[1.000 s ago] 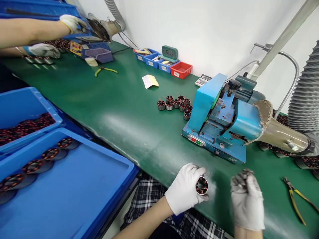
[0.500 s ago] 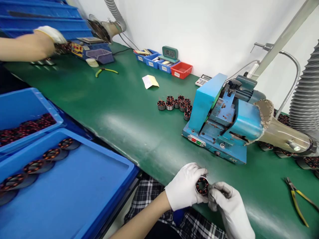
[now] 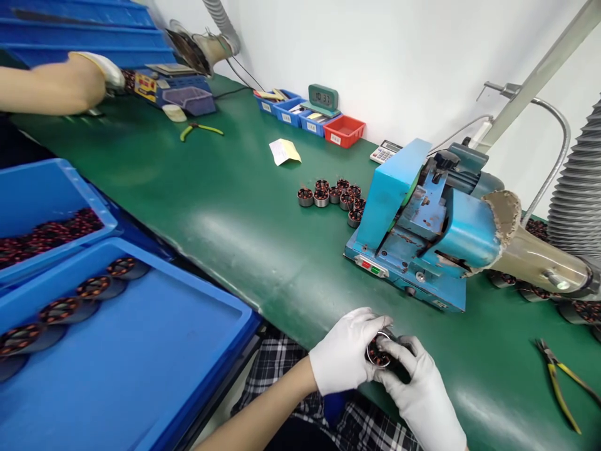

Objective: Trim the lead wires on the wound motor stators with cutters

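Both of my hands wear white gloves and meet just over the bench's near edge. My left hand [image 3: 345, 351] is closed around a motor stator [image 3: 377, 356], a metal ring with copper windings inside. From the right, my right hand [image 3: 416, 379] grips the same stator, with its dark-stained fingertips over the ring's opening and the thumb below. Those fingers cover part of the windings. Beyond my hands stands a blue grinding machine [image 3: 408, 238] with red and green buttons. More stators [image 3: 328, 195] are grouped on the green bench [image 3: 235, 188] left of the machine.
A blue tray [image 3: 136, 357] at left holds a row of stators, with a bin [image 3: 56, 169] of wound parts behind it. Pliers [image 3: 556, 376] lie at right. A co-worker's gloved hand [image 3: 106, 72] is at far left. A ribbed hose [image 3: 575, 188] hangs at right.
My right hand has moved left from beside the stator onto it, fingers now over its opening. My left hand keeps its hold. The co-worker's hand has shifted slightly.
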The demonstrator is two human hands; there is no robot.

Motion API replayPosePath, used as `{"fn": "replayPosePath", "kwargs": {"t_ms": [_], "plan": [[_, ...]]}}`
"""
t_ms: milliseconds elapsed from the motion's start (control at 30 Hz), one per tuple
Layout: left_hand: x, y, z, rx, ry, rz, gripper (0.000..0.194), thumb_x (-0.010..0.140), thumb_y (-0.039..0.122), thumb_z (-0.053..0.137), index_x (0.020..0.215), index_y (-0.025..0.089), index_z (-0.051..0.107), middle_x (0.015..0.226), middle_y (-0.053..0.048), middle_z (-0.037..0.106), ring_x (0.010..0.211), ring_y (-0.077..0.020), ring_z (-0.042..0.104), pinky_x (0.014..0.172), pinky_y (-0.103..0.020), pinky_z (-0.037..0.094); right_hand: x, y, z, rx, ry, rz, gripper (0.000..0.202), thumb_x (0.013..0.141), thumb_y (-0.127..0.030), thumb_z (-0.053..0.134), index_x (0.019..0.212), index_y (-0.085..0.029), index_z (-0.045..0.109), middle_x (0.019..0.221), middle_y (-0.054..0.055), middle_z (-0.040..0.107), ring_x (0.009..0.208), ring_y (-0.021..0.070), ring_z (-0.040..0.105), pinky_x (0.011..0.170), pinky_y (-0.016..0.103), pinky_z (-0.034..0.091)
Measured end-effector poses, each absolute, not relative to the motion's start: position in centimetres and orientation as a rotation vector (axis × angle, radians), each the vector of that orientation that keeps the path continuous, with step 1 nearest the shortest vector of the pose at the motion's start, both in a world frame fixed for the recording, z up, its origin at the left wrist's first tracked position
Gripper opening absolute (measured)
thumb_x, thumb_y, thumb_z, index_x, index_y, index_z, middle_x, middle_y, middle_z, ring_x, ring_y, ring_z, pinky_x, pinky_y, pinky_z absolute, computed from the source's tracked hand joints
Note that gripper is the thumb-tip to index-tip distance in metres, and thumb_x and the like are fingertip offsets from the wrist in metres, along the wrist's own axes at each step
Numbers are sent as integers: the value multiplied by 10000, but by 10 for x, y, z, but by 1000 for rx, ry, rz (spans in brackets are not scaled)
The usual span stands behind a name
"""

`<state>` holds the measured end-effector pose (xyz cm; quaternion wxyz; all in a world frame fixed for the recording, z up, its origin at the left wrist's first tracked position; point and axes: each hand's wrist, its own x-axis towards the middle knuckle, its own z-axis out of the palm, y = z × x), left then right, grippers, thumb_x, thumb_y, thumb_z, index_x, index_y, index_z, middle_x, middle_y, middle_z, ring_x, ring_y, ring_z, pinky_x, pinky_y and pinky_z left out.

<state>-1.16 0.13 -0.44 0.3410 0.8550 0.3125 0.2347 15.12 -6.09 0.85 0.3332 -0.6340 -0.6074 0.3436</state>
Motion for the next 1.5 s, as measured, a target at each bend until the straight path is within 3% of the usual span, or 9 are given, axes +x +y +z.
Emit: {"fn": "replayPosePath", "kwargs": {"t_ms": [100, 200, 300, 433, 667, 800, 967, 1200, 1500], "plan": [[-11, 2, 0, 2206, 831, 565, 672, 677, 447, 698, 1221, 165, 422, 1106, -93, 604, 1043, -273, 540, 988, -445, 368, 143, -54, 19, -1620, -1534, 966, 76, 677, -270, 638, 681, -245, 710, 696, 28, 630, 642, 168, 595, 614, 267, 498], [-9, 4, 4, 2195, 832, 526, 637, 621, 379, 746, 1162, 183, 472, 1045, -64, 624, 967, -258, 570, 967, -435, 376, 143, -43, 22, -1613, -1123, 1167, 180, 650, -344, 690, 575, -187, 643, 541, -1, 579, 507, 136, 523, 506, 240, 449], [-8, 5, 8, 2181, 817, 511, 628, 560, 369, 791, 1097, 197, 515, 977, -45, 628, 904, -242, 576, 931, -413, 397, 154, -32, 22, -1449, -676, 1292, 268, 593, -379, 761, 606, -161, 607, 517, -26, 538, 434, 86, 438, 417, 202, 375], [-6, 2, 9, 2166, 894, 503, 654, 506, 437, 810, 1048, 192, 537, 918, -46, 610, 864, -245, 561, 838, -393, 453, 174, -31, 26, -1220, -409, 1074, 280, 609, -412, 755, 692, -205, 585, 617, -48, 563, 520, 74, 498, 529, 201, 454], [-11, 2, -1, 2218, 810, 596, 800, 544, 352, 770, 1231, 155, 409, 1166, -100, 555, 1084, -276, 511, 1022, -423, 342, 149, -52, 18, -1664, -1036, 1183, 289, 578, -354, 734, 798, -176, 675, 779, 76, 690, 721, 228, 636, 675, 326, 516], [-8, 4, -1, 2225, 827, 562, 714, 535, 419, 766, 1139, 170, 478, 984, -64, 612, 916, -259, 573, 903, -412, 432, 136, -56, 19, -1853, -1254, 908, 185, 728, -384, 602, 733, -224, 697, 787, 48, 695, 747, 205, 634, 710, 286, 493], [1, 1, -1, 2239, 1001, 642, 667, 493, 469, 765, 1028, 146, 531, 787, -47, 562, 758, -245, 549, 731, -394, 470, 149, -69, 16, -1926, -1166, 934, 250, 738, -442, 605, 752, -215, 709, 809, 58, 711, 770, 214, 641, 711, 270, 487], [-12, 5, 0, 2237, 735, 634, 668, 625, 336, 725, 1181, 171, 394, 1064, -81, 576, 958, -244, 523, 912, -402, 403, 158, -88, -1, -1923, -1414, 823, 238, 797, -404, 543, 740, -230, 694, 750, 28, 710, 665, 176, 647, 616, 232, 503], [-7, 3, 2, 2249, 849, 588, 661, 553, 479, 778, 1041, 151, 476, 894, -60, 570, 849, -240, 540, 819, -388, 438, 168, -91, -10, -1965, -2015, 390, 247, 868, -251, 410, 794, -236, 645, 706, 26, 665, 631, 196, 621, 621, 310, 483]]}}
